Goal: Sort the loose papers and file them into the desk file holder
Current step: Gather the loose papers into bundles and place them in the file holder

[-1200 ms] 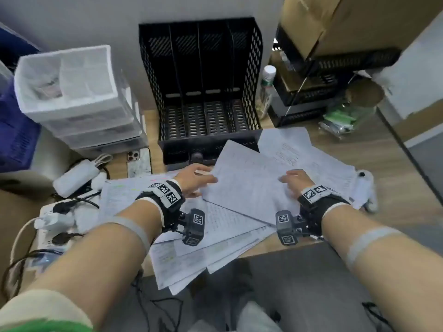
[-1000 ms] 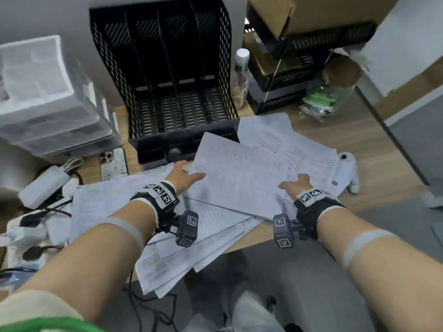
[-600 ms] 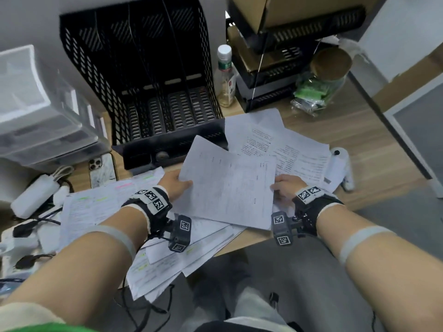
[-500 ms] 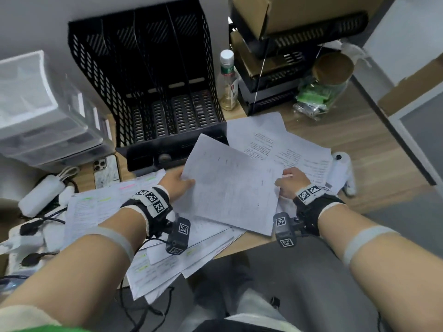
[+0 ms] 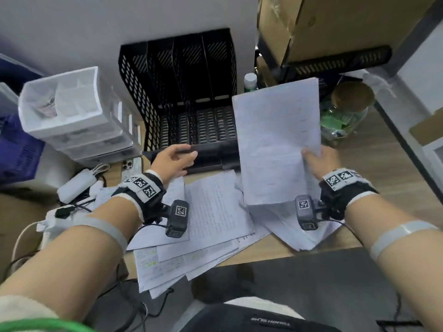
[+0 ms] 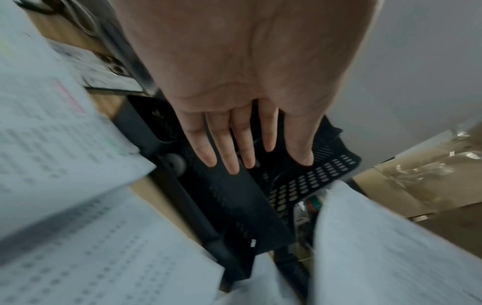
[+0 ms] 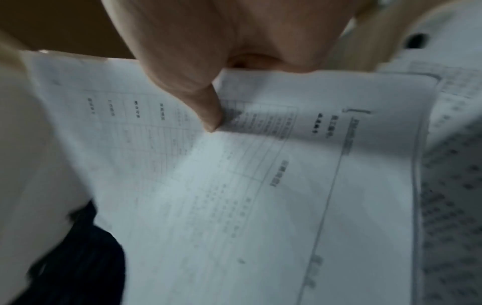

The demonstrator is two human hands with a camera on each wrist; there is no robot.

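A black mesh file holder (image 5: 182, 97) with several upright slots stands at the back of the desk against the wall. My right hand (image 5: 320, 161) pinches a white printed sheet (image 5: 275, 140) by its right edge and holds it up in front of the holder's right side; the thumb (image 7: 206, 107) presses on its printed face (image 7: 234, 185). My left hand (image 5: 173, 159) is open, its straight fingers (image 6: 229, 148) over the holder's front lip (image 6: 234, 196), holding nothing. Loose papers (image 5: 211, 219) lie spread over the desk below both wrists.
White plastic drawers (image 5: 72, 111) stand left of the holder, with a phone (image 5: 128, 165), a power strip (image 5: 57, 219) and cables in front. A bottle (image 5: 250, 80), black trays under cardboard boxes (image 5: 335, 32) and a lidded jar (image 5: 347, 109) crowd the right. Some papers overhang the desk's front edge (image 5: 275, 248).
The sheet, held flat by both hands, has been lifted upright by my right hand alone. My left hand let go and moved forward to the holder's front lip.
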